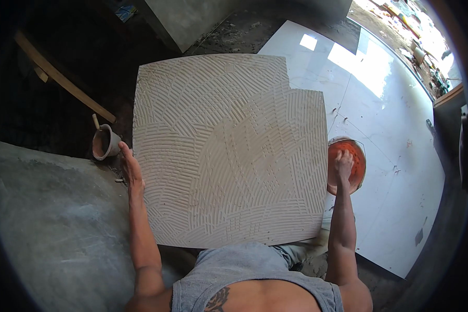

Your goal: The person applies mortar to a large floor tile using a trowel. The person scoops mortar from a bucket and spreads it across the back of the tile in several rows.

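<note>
In front of me is a large tile (234, 156), its ridged, beige back facing up and a notch cut from its far right corner. My left hand (131, 169) lies along the tile's left edge with its fingers stretched out. Close to those fingertips stands a small bucket (113, 148) with a wooden handle (95, 121) sticking up from it. On the other side, my right hand (343, 161) reaches down into an orange-red bucket (354, 184) by the tile's right edge. Its fingers are bunched together; whatever they hold is hidden.
Glossy white floor tiles (379, 208) extend along the right, with small bits lying on them. A grey concrete surface (62, 208) fills the near left. Beyond it lies a curved wooden strip (62, 75). A grey block (192, 21) stands at the far side, near rubble (239, 34).
</note>
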{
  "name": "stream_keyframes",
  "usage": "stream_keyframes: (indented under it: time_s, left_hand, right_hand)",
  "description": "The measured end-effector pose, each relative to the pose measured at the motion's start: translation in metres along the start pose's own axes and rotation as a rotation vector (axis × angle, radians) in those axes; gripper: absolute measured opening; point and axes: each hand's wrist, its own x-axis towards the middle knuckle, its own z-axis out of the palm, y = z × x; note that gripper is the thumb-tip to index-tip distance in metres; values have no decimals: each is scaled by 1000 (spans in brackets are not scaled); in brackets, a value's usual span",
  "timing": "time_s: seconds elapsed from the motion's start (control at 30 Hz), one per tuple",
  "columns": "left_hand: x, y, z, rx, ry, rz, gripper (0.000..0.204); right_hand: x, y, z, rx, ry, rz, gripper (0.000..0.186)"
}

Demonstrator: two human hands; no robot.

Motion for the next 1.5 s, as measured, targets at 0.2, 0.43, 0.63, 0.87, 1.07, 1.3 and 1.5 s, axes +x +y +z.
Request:
stream_keyframes:
  time_s: [0.2,0.43,0.63,0.87,1.07,1.3,1.5]
  left_hand:
    - [16,-22,20,23,18,90,93]
    - [43,-51,-29,95,96,298,105]
    - [39,-44,1,58,25,176,104]
    - [42,-42,4,64,-31,123,104]
    - [43,-44,13,-31,-58,53,99]
    - [40,-21,42,56,-65,184,75]
    - [38,-21,59,125,-104,232,76]
  right_hand:
    - [36,103,60,383,-93,269,37]
    - [27,34,11,253,101,216,27]
    - [-15,15,-43,680,442,59,25]
    - [-51,32,-56,-93,53,79,53]
    - [-83,-120,-148,462,409,-476,39]
    - [-133,-393,-61,27,-138,-1573,81]
    - [-54,-462,-68,-224,234,-1120,88]
